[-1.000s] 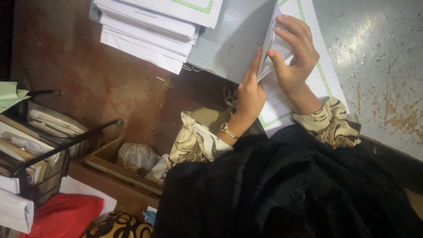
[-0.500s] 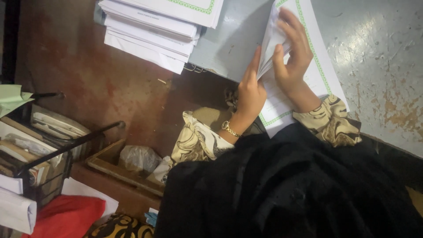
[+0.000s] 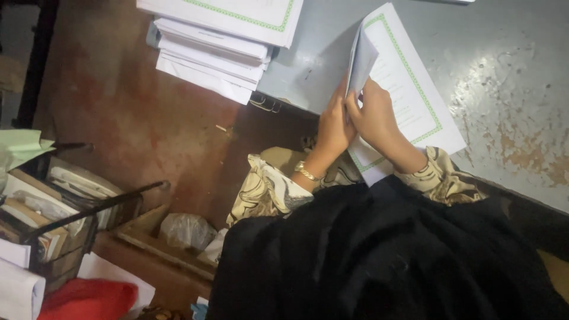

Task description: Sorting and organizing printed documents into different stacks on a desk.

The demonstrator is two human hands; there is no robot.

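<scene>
Grey painted tabletop, scuffed and rust-spotted on the right, fills the upper right; reddish-brown floor on the left below it. Both hands meet at the near edge of the tabletop. Left hand is closed on the lower edge of a lifted bundle of white sheets, fingers up along the left side of the bundle. Right hand is closed too, gripping the same bundle from the right, touching the left hand. Bundle stands up tilted, raised off the green-bordered paper stack lying flat on the tabletop and overhanging its near edge toward the person. Gold bracelet on the left wrist. Patterned cream-and-brown sleeves on both arms, black garment covers the lower frame. Second pile of white papers, top sheet green-bordered, sits at the tabletop's left corner, well apart from the hands, partly overhanging. Small metal clips show under the table edge, too small to tell more. Lower left: black wire rack holding papers and books, pale green paper above it, wooden tray with a crumpled clear plastic bag, red cloth at the bottom edge.
</scene>
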